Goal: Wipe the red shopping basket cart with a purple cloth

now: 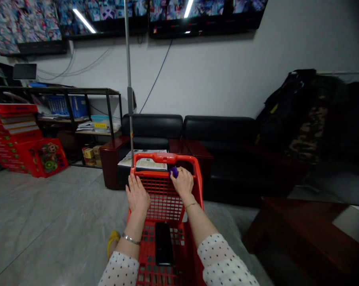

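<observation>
A red plastic shopping cart [198,171] with grid walls stands right in front of me. My left hand [138,194] lies with its fingers stretched out on the left upper edge of the cart's grid panel, below the handle. Bunched in my right hand [183,182] is a small purple cloth [173,172], pressed against the bar under the handle on the right side. A black phone [164,243] rests on the grid inside the cart. From the cart's left corner a thin grey pole [128,59] rises upright.
Behind the cart are black sofas [221,129] with dark wooden arms; newspapers [149,159] lie on one. Red boxes [12,139] are stacked at the left beside a shelf [90,90]. A dark wooden table [304,226] stands at right. Clothes and a black bag [286,99] hang beyond.
</observation>
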Demonstrator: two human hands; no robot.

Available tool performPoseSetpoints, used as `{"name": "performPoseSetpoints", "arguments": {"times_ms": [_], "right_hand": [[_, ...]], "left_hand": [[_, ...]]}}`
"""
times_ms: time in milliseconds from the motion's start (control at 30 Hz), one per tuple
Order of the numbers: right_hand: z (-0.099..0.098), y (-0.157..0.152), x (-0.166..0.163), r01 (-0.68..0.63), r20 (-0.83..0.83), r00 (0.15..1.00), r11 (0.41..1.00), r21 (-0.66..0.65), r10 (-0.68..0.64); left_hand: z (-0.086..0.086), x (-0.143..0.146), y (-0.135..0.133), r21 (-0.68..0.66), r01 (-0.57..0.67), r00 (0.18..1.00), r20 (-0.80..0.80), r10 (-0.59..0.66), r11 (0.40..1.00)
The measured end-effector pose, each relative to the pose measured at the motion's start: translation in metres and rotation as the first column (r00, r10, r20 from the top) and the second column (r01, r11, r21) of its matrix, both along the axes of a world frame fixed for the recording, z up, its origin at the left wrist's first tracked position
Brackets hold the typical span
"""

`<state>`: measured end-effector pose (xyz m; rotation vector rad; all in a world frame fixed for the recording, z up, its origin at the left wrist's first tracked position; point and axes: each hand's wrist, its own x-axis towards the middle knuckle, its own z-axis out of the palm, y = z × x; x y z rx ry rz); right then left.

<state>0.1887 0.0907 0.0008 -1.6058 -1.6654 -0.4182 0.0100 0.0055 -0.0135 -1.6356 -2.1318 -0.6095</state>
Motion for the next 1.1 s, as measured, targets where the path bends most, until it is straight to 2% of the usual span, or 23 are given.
{"name": "performPoseSetpoints", "arguments": {"times_ms": [233,333,467,600,700,767,833,900,967,1033,1100], "right_hand": [[0.0,0.003,-0.001,0.047,0.076,0.996,0.999,-0.012,-0.046],[-0.003,0.005,0.0,0.043,0.079,0.996,0.999,0.013,-0.044],[-0.004,0.004,0.002,0.044,0.08,0.996,0.999,0.021,-0.046],[0.002,0.002,-0.005,0.088,0.071,0.994,0.996,-0.01,-0.087],[0.009,0.001,-0.026,0.146,0.048,0.988,0.988,-0.058,-0.144],[0.012,0.0,-0.042,0.096,0.078,0.993,0.993,-0.074,-0.09],[0.014,0.001,-0.05,-0.01,0.131,0.991,0.996,-0.085,0.021],[0.016,0.002,-0.043,-0.1,0.176,0.977,0.989,-0.112,0.119],[0.017,0.004,-0.026,-0.123,0.187,0.971,0.981,-0.149,0.15],[0.017,0.004,-0.009,-0.063,0.151,0.985,0.984,-0.165,0.088],[0.016,0.003,-0.005,0.054,0.081,0.996,0.986,-0.155,-0.042]], "left_hand": [[0.005,0.003,0.006,-0.006,-0.007,1.0,0.018,0.007,1.0],[0.014,0.002,0.019,-0.013,0.107,0.994,-0.007,-0.107,0.994],[0.022,0.001,0.042,-0.141,0.297,0.953,-0.011,-0.301,0.944],[0.018,0.003,0.052,-0.173,0.346,0.937,0.024,-0.347,0.922],[0.015,0.005,0.052,-0.162,0.354,0.935,0.033,-0.354,0.921],[0.015,0.005,0.05,-0.156,0.35,0.936,0.037,-0.349,0.924],[0.015,0.004,0.049,-0.146,0.343,0.939,0.04,-0.341,0.928],[0.015,0.001,0.049,-0.131,0.337,0.942,0.046,-0.334,0.932],[0.015,-0.001,0.049,-0.114,0.338,0.941,0.048,-0.335,0.934],[0.014,-0.001,0.049,-0.106,0.347,0.938,0.051,-0.343,0.932],[0.013,0.002,0.049,-0.108,0.357,0.934,0.053,-0.353,0.928]]}}
